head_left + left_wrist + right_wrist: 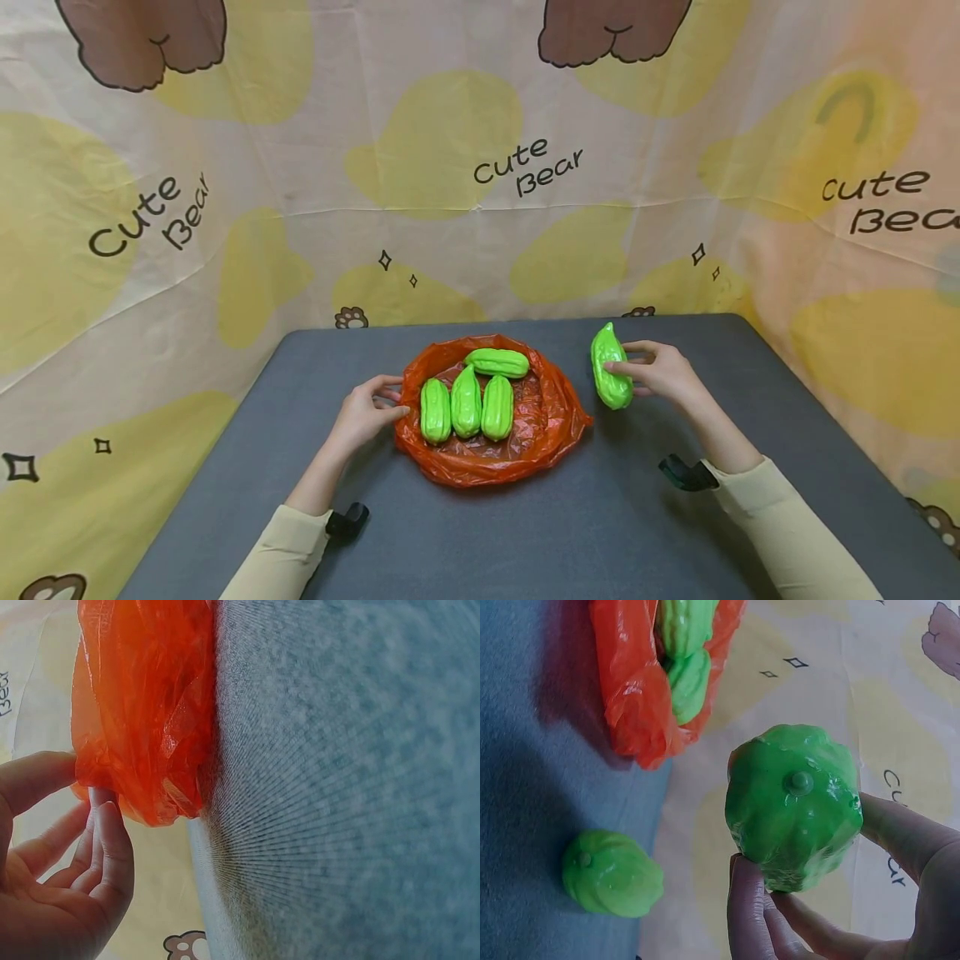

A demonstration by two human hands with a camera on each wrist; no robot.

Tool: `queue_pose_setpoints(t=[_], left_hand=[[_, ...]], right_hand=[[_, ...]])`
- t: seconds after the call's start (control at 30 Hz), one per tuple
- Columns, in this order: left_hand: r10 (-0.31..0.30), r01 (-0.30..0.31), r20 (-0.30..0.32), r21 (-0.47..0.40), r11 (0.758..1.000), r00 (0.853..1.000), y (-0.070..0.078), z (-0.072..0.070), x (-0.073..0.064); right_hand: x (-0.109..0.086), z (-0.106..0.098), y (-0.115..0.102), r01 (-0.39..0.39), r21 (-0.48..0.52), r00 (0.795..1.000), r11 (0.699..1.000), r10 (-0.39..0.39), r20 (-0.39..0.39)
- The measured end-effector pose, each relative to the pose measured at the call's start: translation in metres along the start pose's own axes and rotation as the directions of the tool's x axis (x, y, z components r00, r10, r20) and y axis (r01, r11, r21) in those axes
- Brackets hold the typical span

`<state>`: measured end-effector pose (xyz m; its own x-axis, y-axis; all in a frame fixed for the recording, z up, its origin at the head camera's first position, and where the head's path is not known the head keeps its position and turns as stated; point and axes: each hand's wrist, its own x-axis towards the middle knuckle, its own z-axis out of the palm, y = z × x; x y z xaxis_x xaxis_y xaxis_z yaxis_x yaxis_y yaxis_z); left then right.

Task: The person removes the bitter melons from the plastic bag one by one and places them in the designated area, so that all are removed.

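Beside the bag [561, 408] — gourd [606, 353] (held)

Pale cloth [322, 167] fills back and both sides, printed with large yellow patches [450, 125], "Cute Bear" lettering [512, 162] three times in head view, brown figures [615, 33] cut off at top edge. Small outlined stars [385, 260] scattered about; paw prints [351, 318] low down; dull arch [862, 93] at upper right. Long horizontal crease [390, 210] across back, wrinkles elsewhere. Surface [480, 546] dark grey, far corners rounded, bluer and finely textured in left wrist view. Light soft; cloth warmer, pinkish toward right; faint shadows on surface.
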<state>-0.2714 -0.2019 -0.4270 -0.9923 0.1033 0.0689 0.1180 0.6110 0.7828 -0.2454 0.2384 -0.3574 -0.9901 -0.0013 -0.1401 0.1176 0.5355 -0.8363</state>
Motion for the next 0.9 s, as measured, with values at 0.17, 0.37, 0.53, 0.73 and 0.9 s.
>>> queue_pose_setpoints(t=[0.17, 0.37, 0.53, 0.73, 0.9], left_hand=[[-0.002, 0.002, 0.003, -0.004, 1.0, 1.0, -0.001, 0.001, 0.001], [-0.003, 0.003, 0.005, -0.008, 1.0, 1.0, -0.002, 0.001, 0.001], [-0.001, 0.001, 0.005, -0.005, 1.0, 1.0, -0.002, 0.001, 0.002], [0.002, -0.002, 0.003, -0.005, 1.0, 1.0, -0.003, 0.001, 0.002], [0.002, -0.002, 0.002, -0.008, 1.0, 1.0, -0.004, 0.001, 0.002]], right_hand=[[0.0, -0.004, 0.002, -0.006, -0.015, 1.0, 1.0, 0.006, -0.005], [0.0, -0.009, 0.004, -0.015, -0.036, 1.0, 0.999, 0.014, -0.01], [0.001, -0.013, 0.007, -0.017, -0.06, 1.0, 0.998, 0.016, -0.012], [0.002, -0.018, 0.011, -0.019, -0.071, 1.0, 0.997, 0.018, -0.015], [0.003, -0.02, 0.014, -0.016, -0.077, 1.0, 0.997, 0.015, -0.013]])
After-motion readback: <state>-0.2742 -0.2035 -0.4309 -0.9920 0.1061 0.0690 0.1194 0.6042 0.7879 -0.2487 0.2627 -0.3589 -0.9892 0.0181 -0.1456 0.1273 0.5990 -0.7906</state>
